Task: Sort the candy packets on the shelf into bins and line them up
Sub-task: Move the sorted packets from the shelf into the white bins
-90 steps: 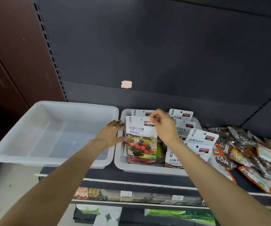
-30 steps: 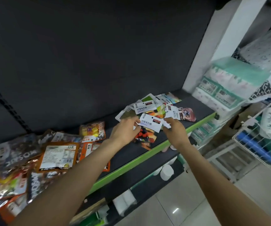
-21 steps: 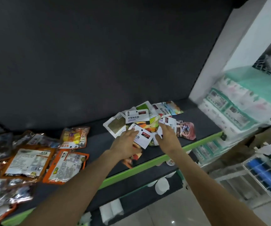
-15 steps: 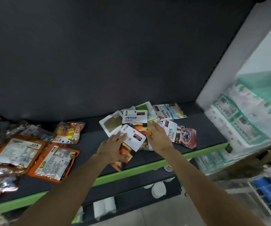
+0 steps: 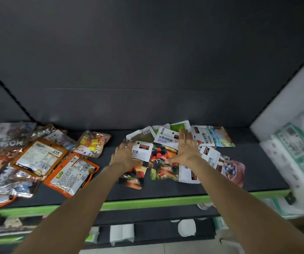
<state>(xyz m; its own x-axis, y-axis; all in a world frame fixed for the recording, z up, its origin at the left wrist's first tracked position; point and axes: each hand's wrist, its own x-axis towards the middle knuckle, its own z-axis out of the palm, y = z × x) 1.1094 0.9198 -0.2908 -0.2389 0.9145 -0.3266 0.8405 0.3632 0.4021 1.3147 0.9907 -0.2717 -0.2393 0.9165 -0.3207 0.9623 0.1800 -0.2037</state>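
Both hands lie on a loose heap of candy packets on the dark shelf. The left hand lies at the heap's left edge, fingers curled over a white-topped packet; whether the thumb pinches it underneath is hard to tell. The right hand lies flat, fingers straight and slightly spread, pressing the berry packet under its palm. More packets fan out beyond the right fingertips. Orange and silver packets lie well apart, past the left hand.

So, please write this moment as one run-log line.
stage: gathering loose packets | left hand: on white packet | right hand: open over pile | shelf: unsorted | bins: not in view
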